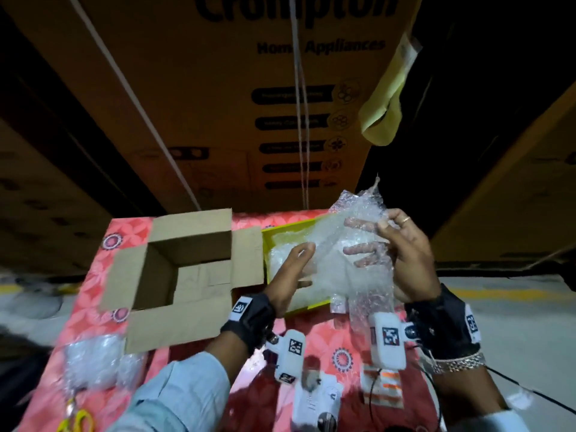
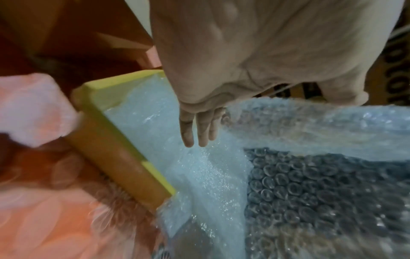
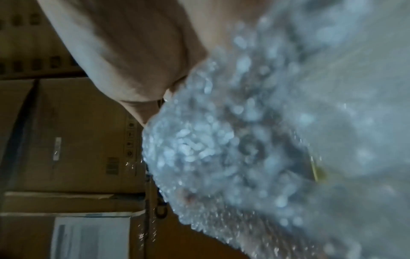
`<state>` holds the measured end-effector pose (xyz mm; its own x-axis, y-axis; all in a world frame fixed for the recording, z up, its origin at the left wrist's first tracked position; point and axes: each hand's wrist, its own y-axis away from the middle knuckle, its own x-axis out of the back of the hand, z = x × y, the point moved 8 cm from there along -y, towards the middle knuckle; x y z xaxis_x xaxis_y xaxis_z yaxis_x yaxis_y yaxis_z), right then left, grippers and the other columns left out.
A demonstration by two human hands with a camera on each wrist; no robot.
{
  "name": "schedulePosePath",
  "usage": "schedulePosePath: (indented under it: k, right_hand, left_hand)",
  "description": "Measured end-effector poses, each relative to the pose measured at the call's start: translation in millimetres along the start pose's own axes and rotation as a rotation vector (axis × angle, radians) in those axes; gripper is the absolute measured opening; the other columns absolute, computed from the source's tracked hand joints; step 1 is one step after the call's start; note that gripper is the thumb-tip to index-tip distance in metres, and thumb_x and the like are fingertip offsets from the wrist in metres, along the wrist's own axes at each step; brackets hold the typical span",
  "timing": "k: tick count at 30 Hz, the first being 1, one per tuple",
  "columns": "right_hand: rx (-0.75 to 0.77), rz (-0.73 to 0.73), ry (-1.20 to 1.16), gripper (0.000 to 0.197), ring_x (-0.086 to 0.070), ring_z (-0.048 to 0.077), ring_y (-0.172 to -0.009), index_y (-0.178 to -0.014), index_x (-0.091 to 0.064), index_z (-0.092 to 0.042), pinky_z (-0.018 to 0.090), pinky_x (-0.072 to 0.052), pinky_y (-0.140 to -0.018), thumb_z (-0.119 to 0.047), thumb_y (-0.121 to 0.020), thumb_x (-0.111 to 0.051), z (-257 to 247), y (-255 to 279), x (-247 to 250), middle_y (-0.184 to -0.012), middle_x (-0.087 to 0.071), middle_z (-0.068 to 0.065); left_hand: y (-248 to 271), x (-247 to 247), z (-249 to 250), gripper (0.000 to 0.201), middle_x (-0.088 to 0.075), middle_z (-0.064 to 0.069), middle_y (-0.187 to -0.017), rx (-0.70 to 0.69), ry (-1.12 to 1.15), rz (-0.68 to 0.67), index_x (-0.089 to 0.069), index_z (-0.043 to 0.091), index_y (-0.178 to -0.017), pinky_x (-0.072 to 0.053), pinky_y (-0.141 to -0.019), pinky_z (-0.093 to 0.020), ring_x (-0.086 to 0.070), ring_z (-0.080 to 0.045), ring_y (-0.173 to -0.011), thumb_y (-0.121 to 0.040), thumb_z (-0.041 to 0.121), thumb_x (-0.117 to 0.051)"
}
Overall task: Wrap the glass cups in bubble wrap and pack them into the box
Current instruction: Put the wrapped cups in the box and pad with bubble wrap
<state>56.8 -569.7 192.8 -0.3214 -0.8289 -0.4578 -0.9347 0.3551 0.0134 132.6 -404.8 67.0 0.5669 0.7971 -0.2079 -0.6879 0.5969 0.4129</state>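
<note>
**Q:** Fingers, state?

**A:** My right hand (image 1: 405, 254) grips a sheet of bubble wrap (image 1: 352, 241); thumb in front, fingers (image 1: 361, 249) curled behind the film and visible through it. My left hand (image 1: 290, 275) reaches to the sheet's left edge, fingers (image 2: 195, 129) nearly straight, touching the film; no pinch visible.

**Q:** Where is the sheet?

**A:** Raised above the yellow tray (image 1: 280, 230), which holds more bubble wrap. Right wrist view is blurred film only. Cannot tell whether a cup is inside the sheet.

**Q:** The box?

**A:** Cardboard box (image 1: 187, 275) just left of the tray, flaps open, on the pink floral cloth (image 1: 131, 232). A bubble-wrapped bundle (image 1: 96, 360) lies near the box's front left corner, yellow scissors (image 1: 74, 419) nearer me.
</note>
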Motion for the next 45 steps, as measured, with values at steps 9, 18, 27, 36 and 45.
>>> schedulePosePath:
  k: [9,18,27,36,45]
  right_hand:
    - [-0.087,0.094,0.012,0.007,-0.074,0.039,-0.073,-0.109,-0.043,-0.015,0.033,-0.059,-0.054,-0.016,-0.105,-0.049,60.3,-6.4,-48.1,-0.118,-0.071,0.025]
    - [0.063,-0.009,0.468,0.053,-0.068,0.027,-0.088,-0.13,-0.054,-0.028,0.037,-0.058,-0.063,0.004,-0.09,-0.07,96.3,1.1,-140.1,-0.101,-0.062,0.005]
    - [0.204,-0.163,0.942,0.045,-0.062,0.004,-0.072,-0.12,-0.074,-0.033,0.022,-0.051,-0.067,0.004,-0.097,-0.06,141.2,-45.2,-226.1,-0.127,-0.066,-0.021]
    - [-0.14,-0.165,1.473,0.045,-0.066,0.021,-0.111,-0.115,-0.071,-0.02,0.035,-0.054,-0.098,0.012,-0.088,-0.055,236.5,-92.6,-204.3,-0.125,-0.069,0.007]
    - [0.167,-0.052,1.685,0.03,-0.049,0.032,-0.13,-0.12,-0.073,-0.019,0.041,-0.039,-0.109,-0.016,-0.091,-0.073,201.7,-63.8,-258.5,-0.141,-0.051,0.01]
  left_hand:
    - [78.9,99.9,1.3,0.072,-0.068,-0.022,-0.128,-0.185,0.394,0.274,-0.046,0.007,-0.149,-0.06,-0.09,-0.04,-0.071,-0.035,-0.11,-0.086,0.013,-0.08]
    - [161.0,245.3,96.0,0.057,-0.058,0.014,-0.146,-0.663,-0.33,0.455,-0.052,0.018,-0.146,-0.045,-0.114,-0.038,-0.053,-0.01,-0.136,-0.096,-0.007,-0.065]
    - [143.1,348.2,107.7,0.066,-0.059,0.015,-0.142,-0.583,-0.551,0.255,-0.05,0.036,-0.151,-0.056,-0.057,-0.058,-0.053,-0.06,-0.069,-0.095,0.01,-0.073]
    - [88.8,372.0,39.2,0.084,-0.044,0.003,-0.155,-0.31,-0.912,0.179,-0.039,0.034,-0.157,-0.051,-0.109,-0.039,-0.051,-0.021,-0.134,-0.089,0.0,-0.074]
    - [92.6,377.5,39.6,0.06,-0.055,0.007,-0.131,-0.273,-0.99,0.248,-0.054,0.023,-0.143,-0.044,-0.081,-0.011,-0.058,-0.012,-0.109,-0.089,0.013,-0.078]
